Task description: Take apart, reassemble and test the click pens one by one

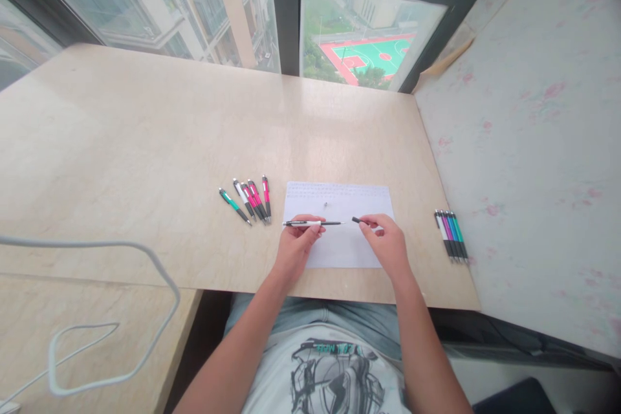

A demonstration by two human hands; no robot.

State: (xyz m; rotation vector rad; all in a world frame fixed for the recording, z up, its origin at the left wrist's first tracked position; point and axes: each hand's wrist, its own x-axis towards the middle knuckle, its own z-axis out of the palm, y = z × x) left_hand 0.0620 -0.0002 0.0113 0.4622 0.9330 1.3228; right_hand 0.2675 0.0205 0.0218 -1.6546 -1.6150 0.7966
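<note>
Head view: left hand (pixel 295 247), fingers clamped on a white pen (pixel 310 223), long axis left-right, thin tip pointing right. Right hand (pixel 387 242) pinches a black pen piece (pixel 356 220), just right of that tip, not touching. Both over a paper sheet (pixel 347 252) on the beige desk (pixel 145 142). Pen clusters left (pixel 250 199) and right (pixel 452 234); window (pixel 369 45) beyond.

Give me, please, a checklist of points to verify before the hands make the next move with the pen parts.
1. The left hand holds the white pen body level above the paper: ok.
2. The right hand pinches the small black piece: ok.
3. The piece and the pen's thin tip are apart, roughly in line: ok.
4. The piece's open end faces the tip: cannot tell.
5. The tiny part lies on the paper, clear of both hands: ok.
</note>
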